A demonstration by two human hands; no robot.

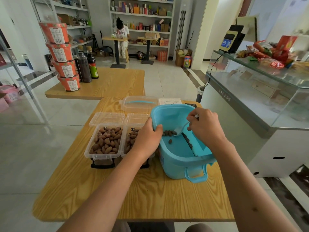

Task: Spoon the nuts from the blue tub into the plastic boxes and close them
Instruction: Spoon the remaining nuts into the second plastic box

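Head view. My left hand (147, 136) clamps the near-left rim of the blue tub (177, 158), thumb outside and fingers hooked over the wall. This grip tips the tub toward me, so the remaining nuts (168, 132) collect where the spoon can reach them.

My right hand (204, 126) pinches the handle of the spoon (179, 130) between curled fingers, wrist bent down over the tub. The bowl of the spoon rests on the tub floor, touching a short row of nuts just right of my left fingertips. More nuts lie along the floor ridge below my right grip.

The two plastic boxes stand directly left of my left grip, close to the tub to keep each transfer short. The far-left box (105, 143) is full. The nearer box (132, 139) is partly hidden behind my left hand. Both lids (107, 118) are hinged back and open, so closing is not yet done.

The tub's own lid (138, 103) lies on the worktop (133, 198) beyond my grips.
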